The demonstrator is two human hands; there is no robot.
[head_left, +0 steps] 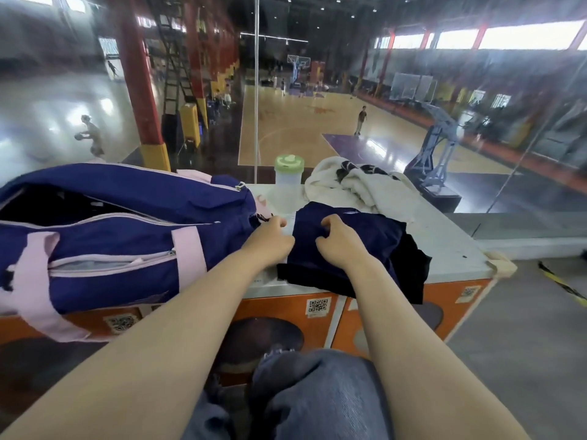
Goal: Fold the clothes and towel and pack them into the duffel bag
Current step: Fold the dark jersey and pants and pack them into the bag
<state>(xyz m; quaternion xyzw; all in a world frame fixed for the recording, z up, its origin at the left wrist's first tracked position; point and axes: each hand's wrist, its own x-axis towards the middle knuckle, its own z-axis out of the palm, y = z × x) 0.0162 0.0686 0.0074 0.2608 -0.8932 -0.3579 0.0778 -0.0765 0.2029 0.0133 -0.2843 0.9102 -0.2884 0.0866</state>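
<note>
One duffel bag (127, 242), navy with pink straps, lying on its side across the left half of the white counter top (444, 236), long axis running left to right, main zip gaping open toward the top, dark inside; side pocket zip partly open too. One cream towel (355, 185), unfolded, heaped at the far edge of the counter, right of centre, with a dark patterned piece showing in its folds. One navy garment (359, 236) spread flat just right of the bag's end, roughly folded, long axis slanting from near left to far right, lying over one black garment (409, 268) whose edge sticks out on the near and right sides and hangs over the counter's front. One clear bottle (287, 182) with a green lid, upright at the far edge, between bag and towel, behind the hands.

Two bare hands at work. Left hand (270, 239) at the navy garment's left edge, fingers curled down onto the cloth there, close beside the bag's end; whether pinching or only pressing, cannot tell. Right hand (336, 239) on top of the navy garment, fingers bent and bunching a fold of fabric.

Below, orange cabinet fronts (397, 309) with QR stickers. Beyond a glass pane, a basketball court.
</note>
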